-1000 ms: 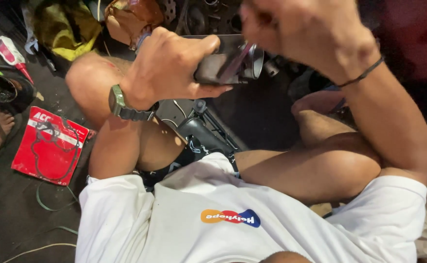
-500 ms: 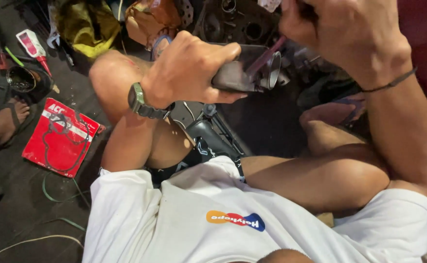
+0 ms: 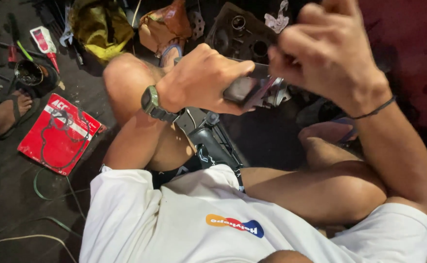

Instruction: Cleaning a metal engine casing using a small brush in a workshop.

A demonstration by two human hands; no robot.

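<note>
Compared with the frame half a second earlier, both hands sat lower and more central in view, and the red packet had shifted toward the left edge. The left hand (image 3: 201,80) was closed in a full wrap around a dull grey metal part (image 3: 252,90), blocky with a rounded end, held above the knees. The right hand (image 3: 327,53) hovered just above that part with fingers curled; a thin reddish strip (image 3: 261,92) lay against the part below them, and whether the fingers gripped it could not be determined because of blur. One watch (image 3: 150,101) with a dark green band circled the left wrist; one thin black cord (image 3: 376,109) circled the right. On the dark floor (image 3: 4,195) lay one flat red packet (image 3: 57,134) carrying a thin looped gasket outline, one small red-and-white tube (image 3: 44,43), and one crumpled yellow cloth (image 3: 99,24).
</note>
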